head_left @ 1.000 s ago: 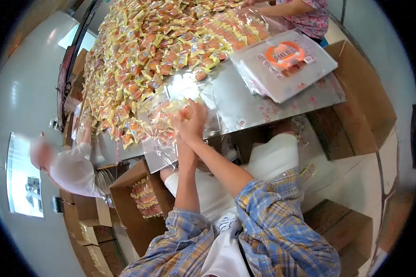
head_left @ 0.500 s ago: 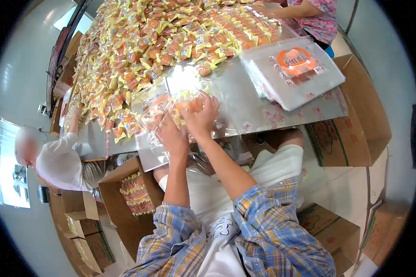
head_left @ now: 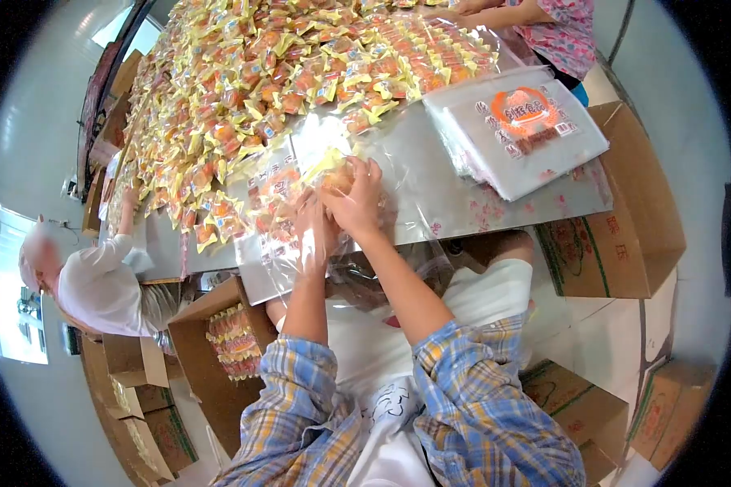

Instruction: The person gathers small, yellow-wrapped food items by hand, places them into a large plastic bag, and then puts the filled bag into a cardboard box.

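Note:
At the table's near edge, my right hand [head_left: 356, 199] has its fingers curled round an orange-brown wrapped cake [head_left: 335, 178] in a yellow-edged packet. My left hand [head_left: 313, 231] is close beside it, fingers closed at a clear printed plastic bag [head_left: 274, 185]. Shiny film lies over part of the left hand and wrist, and its fingertips are partly hidden. More of the clear film hangs below the table edge between my forearms. Wrapped cakes [head_left: 219, 215] lie loose just left of the bag.
A large heap of wrapped cakes [head_left: 244, 89] covers the far table. Flat printed bags [head_left: 536, 134] are stacked at right. Cardboard boxes stand at right [head_left: 625, 219] and below left [head_left: 199, 341], the latter holding packed cakes. One person [head_left: 105, 284] is at left, another [head_left: 556, 32] at far right.
My left hand has moved slightly up towards the right hand, and film now covers more of it. The right hand's fingers have drawn in round the wrapped cake.

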The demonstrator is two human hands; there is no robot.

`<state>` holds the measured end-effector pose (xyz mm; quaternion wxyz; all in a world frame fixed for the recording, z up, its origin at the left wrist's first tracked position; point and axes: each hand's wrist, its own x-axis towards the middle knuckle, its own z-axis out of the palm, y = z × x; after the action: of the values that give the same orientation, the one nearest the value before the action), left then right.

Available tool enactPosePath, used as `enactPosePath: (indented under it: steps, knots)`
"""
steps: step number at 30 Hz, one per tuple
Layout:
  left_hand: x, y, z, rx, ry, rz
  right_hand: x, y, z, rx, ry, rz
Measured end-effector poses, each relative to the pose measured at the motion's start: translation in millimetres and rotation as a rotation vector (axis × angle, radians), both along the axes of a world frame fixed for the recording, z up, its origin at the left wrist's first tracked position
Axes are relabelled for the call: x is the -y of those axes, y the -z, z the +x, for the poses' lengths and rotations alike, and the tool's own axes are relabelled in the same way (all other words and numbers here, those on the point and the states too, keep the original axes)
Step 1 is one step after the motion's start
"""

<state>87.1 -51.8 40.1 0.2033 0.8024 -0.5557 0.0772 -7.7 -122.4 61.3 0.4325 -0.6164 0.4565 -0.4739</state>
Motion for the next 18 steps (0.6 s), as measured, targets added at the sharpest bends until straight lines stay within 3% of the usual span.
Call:
enactPosePath:
  steps: [1, 4, 5, 9, 13, 14, 15, 16, 18]
  knots:
    - [-1.7, 5.8, 0.2, 0.155, 0.046, -0.071, 0.4, 7.4, 1.0, 0.046, -0.012, 0.014]
    - [0.3, 7.1, 7.9, 0.200, 0.103, -0.094, 2.6, 22.2, 0.1, 0.158, 0.097, -0.138]
    - [5.3, 12.8, 16.3, 0.144, 0.160, -0.098, 0.6, 27.1, -0.2, 0.203, 0.129, -0.081]
    - [10.9, 8.5, 30.3, 0.329, 0.131, -0.065, 2.1, 40.8, -5.0, 0.207, 0.214, -0.065]
    - [8.4, -57.3, 11.5, 0.270, -0.165, 0.222, 3.1, 46.2, -9.2, 0.071, 0.314, -0.030]
    - [7.7, -49.9, 19.5, 0.308, -0.095, 0.100, 1.1, 50.8, -7.1, 0.012, 0.353, -0.049]
    - [7.0, -45.3, 28.4, 0.343, -0.027, -0.019, -3.4, 37.2, -13.3, 0.360, 0.194, 0.115]
    - [5.9, -39.2, 35.3, 0.376, 0.041, -0.139, -1.9, 46.6, -11.0, 0.093, 0.294, -0.062]
    - [0.7, -30.4, 41.0, 0.385, 0.179, -0.034, -6.4, 45.7, -10.5, 0.228, 0.254, -0.011]
